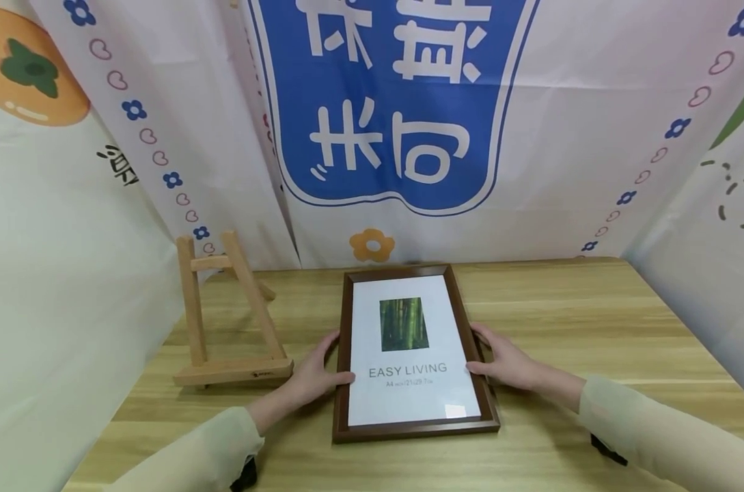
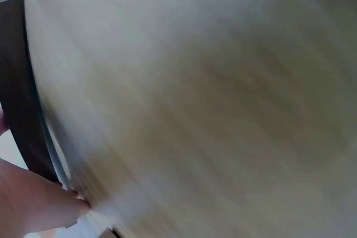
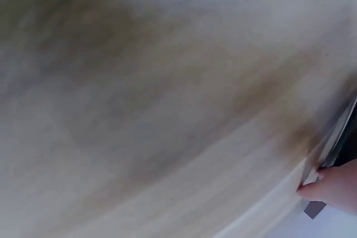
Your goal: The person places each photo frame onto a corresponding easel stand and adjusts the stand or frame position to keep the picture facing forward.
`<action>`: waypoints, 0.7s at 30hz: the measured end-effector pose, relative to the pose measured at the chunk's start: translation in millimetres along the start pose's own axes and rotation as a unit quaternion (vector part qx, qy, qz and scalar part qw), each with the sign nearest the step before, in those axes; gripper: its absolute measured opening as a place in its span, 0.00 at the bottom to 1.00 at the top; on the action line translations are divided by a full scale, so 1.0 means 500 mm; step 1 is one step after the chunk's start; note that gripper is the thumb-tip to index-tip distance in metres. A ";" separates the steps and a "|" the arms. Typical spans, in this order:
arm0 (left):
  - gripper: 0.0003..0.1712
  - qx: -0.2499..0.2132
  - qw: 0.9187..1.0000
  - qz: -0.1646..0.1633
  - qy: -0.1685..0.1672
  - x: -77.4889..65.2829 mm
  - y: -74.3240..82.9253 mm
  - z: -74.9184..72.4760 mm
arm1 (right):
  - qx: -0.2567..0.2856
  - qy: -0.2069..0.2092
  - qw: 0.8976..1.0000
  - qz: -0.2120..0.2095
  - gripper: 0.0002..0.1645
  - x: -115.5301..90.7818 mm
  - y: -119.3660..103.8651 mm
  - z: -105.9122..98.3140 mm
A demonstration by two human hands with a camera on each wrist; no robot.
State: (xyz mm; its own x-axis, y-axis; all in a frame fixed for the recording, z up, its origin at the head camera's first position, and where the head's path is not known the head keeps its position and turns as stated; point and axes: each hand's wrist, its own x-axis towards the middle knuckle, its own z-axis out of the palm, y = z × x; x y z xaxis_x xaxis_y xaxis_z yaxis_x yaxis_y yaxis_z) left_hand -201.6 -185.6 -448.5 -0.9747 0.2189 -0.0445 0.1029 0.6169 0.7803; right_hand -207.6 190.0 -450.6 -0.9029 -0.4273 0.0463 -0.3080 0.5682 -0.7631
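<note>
A brown picture frame (image 1: 416,430) lies face up on the table, slightly tilted in the head view. Inside it is a white sheet (image 1: 362,403) with a small bamboo picture (image 1: 404,324) and the words "EASY LIVING". My left hand (image 1: 313,374) grips the left side, its thumb on the front and its fingers at the outer edge. On the opposite side my right hand (image 1: 508,361) holds the frame in the same way. Each wrist view catches only part of a hand and the frame's dark edge (image 2: 19,87) over blurred wood.
A small wooden tabletop easel (image 1: 236,371) stands left of the frame, close to my left hand. The wood-grain table (image 1: 593,321) extends to the right. Printed white cloth (image 1: 562,137) hangs behind the table and along both sides.
</note>
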 end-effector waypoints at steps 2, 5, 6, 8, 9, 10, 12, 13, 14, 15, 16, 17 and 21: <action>0.53 -0.016 1.000 -0.003 -0.001 -0.002 0.004 0.002 | 0.016 0.004 1.000 -0.002 0.49 -0.002 0.000 -0.001; 0.52 -0.051 0.999 0.000 0.002 -0.004 0.011 0.003 | 0.034 0.010 0.999 -0.004 0.50 -0.006 -0.001 -0.002; 0.52 -0.063 0.998 0.001 0.002 -0.005 0.014 0.002 | 0.043 0.011 0.999 -0.005 0.50 -0.007 -0.001 -0.002; 0.53 -0.087 0.996 0.002 0.004 -0.008 0.021 -0.002 | 0.070 0.012 0.997 -0.010 0.51 -0.009 -0.003 -0.003; 0.53 -0.095 0.995 0.004 0.006 -0.011 0.023 -0.004 | 0.083 0.014 0.996 -0.016 0.51 -0.010 -0.005 -0.003; 0.53 -0.102 0.995 0.005 0.008 -0.013 0.025 -0.006 | 0.097 0.016 0.995 -0.021 0.51 -0.010 -0.007 -0.003; 0.53 -0.113 0.993 0.009 0.013 -0.019 0.027 -0.010 | 0.120 0.022 0.992 -0.031 0.52 -0.010 -0.011 -0.004; 0.54 -0.116 0.993 0.012 0.018 -0.022 0.028 -0.013 | 0.131 0.025 0.990 -0.037 0.52 -0.010 -0.014 -0.004; 0.54 -0.118 0.993 0.014 0.023 -0.025 0.028 -0.015 | 0.137 0.030 0.989 -0.040 0.52 -0.011 -0.018 -0.005; 0.54 -0.121 0.992 0.016 0.028 -0.028 0.029 -0.017 | 0.138 0.037 0.989 -0.041 0.52 -0.011 -0.021 -0.007; 0.54 -0.122 0.992 0.017 0.032 -0.031 0.031 -0.019 | 0.142 0.042 0.988 -0.041 0.52 -0.012 -0.025 -0.009; 0.54 -0.122 0.992 0.018 0.037 -0.034 0.033 -0.022 | 0.146 0.048 0.987 -0.043 0.52 -0.013 -0.030 -0.011; 0.53 -0.117 0.991 0.026 0.051 -0.050 0.052 -0.038 | 0.147 0.078 0.985 -0.049 0.51 -0.018 -0.054 -0.022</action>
State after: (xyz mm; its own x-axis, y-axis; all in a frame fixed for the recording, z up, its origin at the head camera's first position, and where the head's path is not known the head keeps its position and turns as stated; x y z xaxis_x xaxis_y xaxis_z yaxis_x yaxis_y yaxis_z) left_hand -178.3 -189.3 -415.2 -0.9855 0.1610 0.0534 0.1162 0.4114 0.9040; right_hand -194.5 186.2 -423.5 -0.9150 -0.3443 0.2104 -0.3170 0.2907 -0.9028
